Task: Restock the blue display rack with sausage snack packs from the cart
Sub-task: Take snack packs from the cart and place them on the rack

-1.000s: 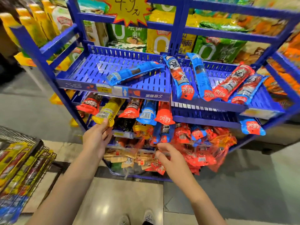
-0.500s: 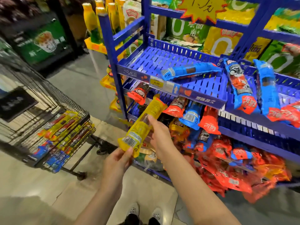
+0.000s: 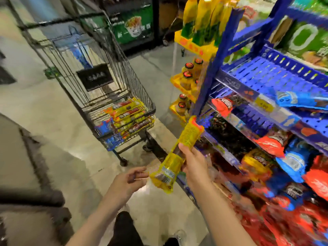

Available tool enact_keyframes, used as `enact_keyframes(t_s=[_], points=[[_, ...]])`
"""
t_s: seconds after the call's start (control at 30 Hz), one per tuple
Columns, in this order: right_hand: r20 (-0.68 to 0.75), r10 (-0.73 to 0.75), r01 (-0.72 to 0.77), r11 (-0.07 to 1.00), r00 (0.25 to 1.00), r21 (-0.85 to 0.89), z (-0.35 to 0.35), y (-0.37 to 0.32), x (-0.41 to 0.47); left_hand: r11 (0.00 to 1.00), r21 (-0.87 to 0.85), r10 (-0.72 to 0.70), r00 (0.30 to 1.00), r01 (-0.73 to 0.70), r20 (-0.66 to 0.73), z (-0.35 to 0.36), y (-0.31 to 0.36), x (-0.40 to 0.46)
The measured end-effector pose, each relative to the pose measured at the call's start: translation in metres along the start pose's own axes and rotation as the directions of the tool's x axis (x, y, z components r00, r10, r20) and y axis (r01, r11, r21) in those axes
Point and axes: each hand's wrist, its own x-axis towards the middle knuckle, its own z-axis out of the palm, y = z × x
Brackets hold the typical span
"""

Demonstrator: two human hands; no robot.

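A: Nearest the camera, the right hand (image 3: 194, 167) is gripping a yellow sausage pack (image 3: 174, 158) round its middle, thumb over the front, pack tilted with its top toward the blue rack (image 3: 220, 55).

B: And the left hand (image 3: 127, 181)?

A: Sitting just beside the pack's lower end, fingers loosely curled. Blur is hiding whether the fingertips are touching the wrapper; not calling it a hold.

B: Risk from here?

A: Judgement only: the pack is being carried by one hand at mid-length, so the slick film could be slipping out if that grip loosens, dropping to the floor.

B: Rack state?

A: Lower tiers are crowding with red and blue packs (image 3: 291, 164); pushing the yellow one in carelessly could be knocking neighbours off.

B: Farther out?

A: The cart (image 3: 99, 89) is standing well apart, left of the rack, more yellow packs (image 3: 127, 112) lying in its basket.
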Motion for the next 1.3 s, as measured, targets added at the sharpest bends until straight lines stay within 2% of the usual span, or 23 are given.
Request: enact_keyframes(t_s=[0.3,0.4,0.47,0.57,0.7,0.87,1.0,1.1,1.17,1.3], points=[[0.018,0.118,-0.115,0.987,0.993,-0.111,0.128,0.042,0.038,0.986,0.164,0.023,0.975,0.014,-0.220,-0.179,-0.016,0.070],[-0.005,0.160,-0.159,0.979,0.987,-0.130,0.172,0.059,0.056,0.961,0.277,0.062,0.963,0.014,-0.262,-0.231,-0.010,0.104],[-0.029,0.191,-0.193,0.970,0.981,-0.148,0.199,0.067,0.069,0.907,0.421,0.107,0.957,0.018,-0.271,-0.257,-0.002,0.130],[-0.067,0.221,-0.230,0.958,0.973,-0.169,0.232,0.072,0.092,0.762,0.648,0.171,0.966,-0.007,-0.191,-0.284,0.004,0.180],[-0.093,0.223,-0.236,0.955,0.970,-0.181,0.268,0.066,0.136,0.489,0.862,0.225,0.974,-0.132,0.022,-0.301,0.015,0.252],[-0.158,0.238,-0.273,0.926,0.958,-0.261,0.313,0.075,0.217,0.196,0.942,0.248,0.943,-0.273,0.221,-0.318,0.028,0.332],[-0.247,0.227,-0.307,0.883,0.942,-0.355,0.342,0.094,0.277,0.038,0.946,0.145,0.939,-0.321,0.312,-0.338,0.033,0.381],[-0.332,0.254,-0.371,0.856,0.908,-0.360,0.359,0.106,0.302,-0.052,0.942,0.112,0.936,-0.331,0.334,-0.354,0.020,0.403],[-0.393,0.275,-0.428,0.820,0.877,-0.381,0.361,0.118,0.320,-0.073,0.934,0.096,0.930,-0.349,0.355,-0.361,0.012,0.411],[-0.442,0.236,-0.446,0.764,0.865,-0.465,0.361,0.138,0.353,-0.036,0.913,0.142,0.902,-0.406,0.407,-0.367,0.000,0.420]])
